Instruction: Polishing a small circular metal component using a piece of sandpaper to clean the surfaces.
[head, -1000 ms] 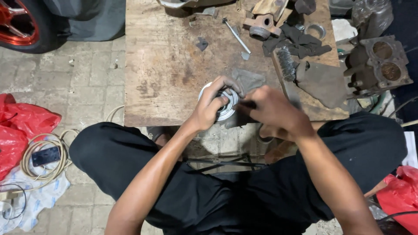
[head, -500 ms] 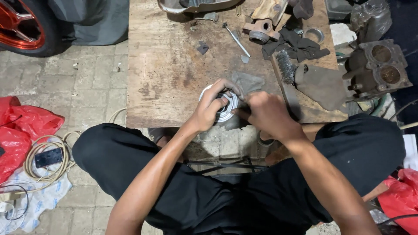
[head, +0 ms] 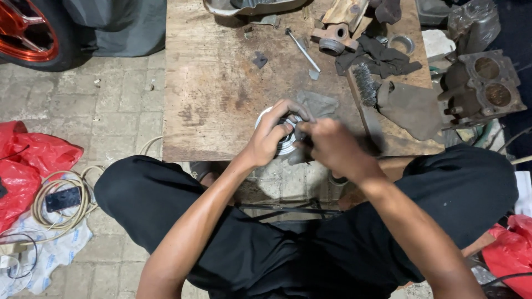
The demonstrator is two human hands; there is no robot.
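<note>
The round metal part (head: 280,135) sits at the near edge of the wooden board (head: 216,88). The left hand (head: 274,133) curls closed over its rim, steadying it. The right hand (head: 332,147) is closed around a grey rag (head: 316,105), seemingly wiping the part's centre; steady pressure matters.

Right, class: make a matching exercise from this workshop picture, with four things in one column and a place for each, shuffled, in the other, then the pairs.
1. round metal part
2. wire brush
3. engine block
4. coiled cable

A. on the paving, by the red bag
B. beyond the board's right edge
C. under the left hand
D. on the board, near the dark rags

Pairs: 1-C, 2-D, 3-B, 4-A
</note>
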